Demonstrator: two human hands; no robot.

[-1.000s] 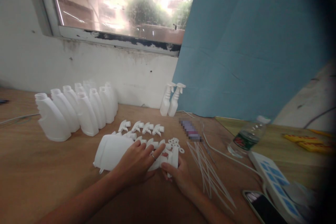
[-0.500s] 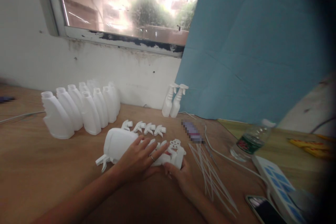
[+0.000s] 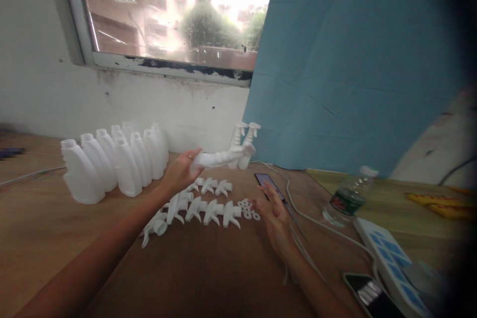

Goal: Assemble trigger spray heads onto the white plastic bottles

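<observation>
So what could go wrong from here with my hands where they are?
The white bottle in your left hand overlaps the upright spray bottles in this view; if it's truly that close, it might topple them. Your open right hand, beside the small white rings, could scatter them with a sideways brush.

Left fingers [image 3: 194, 153] hold a spray bottle [image 3: 216, 159] (white).

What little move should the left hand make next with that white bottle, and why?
Probably tip the white bottle upright and set it by the two standing spray bottles. The left hand holds it nearly sideways, its far end overlapping them in this view, while the right hand is open and off it.
</observation>
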